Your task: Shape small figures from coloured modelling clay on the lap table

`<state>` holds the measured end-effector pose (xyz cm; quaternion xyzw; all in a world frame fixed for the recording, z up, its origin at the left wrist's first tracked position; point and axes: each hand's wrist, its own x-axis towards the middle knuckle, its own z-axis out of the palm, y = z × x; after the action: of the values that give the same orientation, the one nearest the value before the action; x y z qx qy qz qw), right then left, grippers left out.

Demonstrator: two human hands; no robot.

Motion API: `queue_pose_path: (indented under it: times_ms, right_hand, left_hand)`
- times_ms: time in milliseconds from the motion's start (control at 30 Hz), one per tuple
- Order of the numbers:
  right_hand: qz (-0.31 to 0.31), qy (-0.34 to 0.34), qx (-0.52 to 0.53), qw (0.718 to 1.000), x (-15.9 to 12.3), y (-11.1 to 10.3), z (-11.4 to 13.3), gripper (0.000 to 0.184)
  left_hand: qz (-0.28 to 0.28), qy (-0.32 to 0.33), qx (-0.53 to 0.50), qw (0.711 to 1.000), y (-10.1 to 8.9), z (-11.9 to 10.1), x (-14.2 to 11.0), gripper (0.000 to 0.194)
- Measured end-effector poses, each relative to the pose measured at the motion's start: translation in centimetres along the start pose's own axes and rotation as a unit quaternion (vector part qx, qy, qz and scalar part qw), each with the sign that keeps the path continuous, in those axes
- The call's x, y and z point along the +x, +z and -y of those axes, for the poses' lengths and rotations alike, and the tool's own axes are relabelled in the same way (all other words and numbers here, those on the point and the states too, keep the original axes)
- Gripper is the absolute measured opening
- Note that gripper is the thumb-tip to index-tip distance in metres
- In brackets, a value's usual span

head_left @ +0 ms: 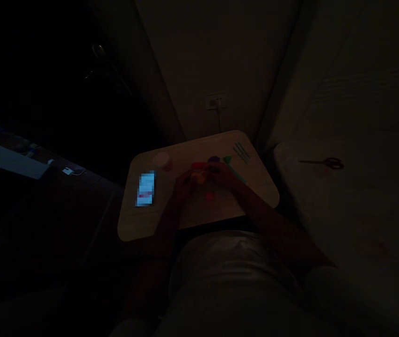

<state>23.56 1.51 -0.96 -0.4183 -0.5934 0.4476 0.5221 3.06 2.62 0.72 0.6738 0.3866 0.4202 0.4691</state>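
Pale cloth over the person's lap fills the lower middle of the frame, and both forearms run up from it onto the small wooden table. At the frame's centre the left hand and right hand meet around a small orange-yellow lump, which lies between the two; whether either grip is closed on it is too dark to tell. A red piece lies just below, a lit phone left, scissors far right.
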Motion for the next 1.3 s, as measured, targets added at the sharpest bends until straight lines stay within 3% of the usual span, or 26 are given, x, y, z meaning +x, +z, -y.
queue_pose_path:
  times_ms: [100, 300, 433, 667, 1033, 1300]
  right_hand:
    - [0.017, 0.011, 0.018, 1.000, -0.1, 0.0, 0.1, 0.032]
    - [0.031, 0.025, 0.032, 0.999, -0.3, 0.1, -0.1, 0.035]
    - [0.018, 0.011, 0.007, 1.000, -0.1, 0.1, -0.3, 0.035]
    - [0.030, -0.006, 0.004, 1.000, -0.2, -0.1, -0.2, 0.033]
    - [0.024, -0.005, -0.003, 1.000, -0.2, 0.4, -0.6, 0.032]
    - [0.063, -0.051, -0.044, 0.996, -0.5, 0.2, 0.2, 0.045]
  left_hand:
    - [-0.020, 0.001, 0.013, 1.000, 0.1, 0.2, 0.0, 0.048]
    - [-0.113, -0.003, 0.022, 0.993, 0.0, 0.4, 0.0, 0.032]
    - [-0.095, -0.002, 0.027, 0.995, 0.1, 0.1, -0.2, 0.031]
    - [-0.023, 0.008, -0.015, 1.000, 0.5, 0.0, -0.5, 0.057]
    - [-0.016, 0.006, 0.031, 0.999, 0.1, 0.4, -0.3, 0.042]
    - [-0.040, 0.025, 0.037, 0.998, -0.2, 0.4, -0.3, 0.029]
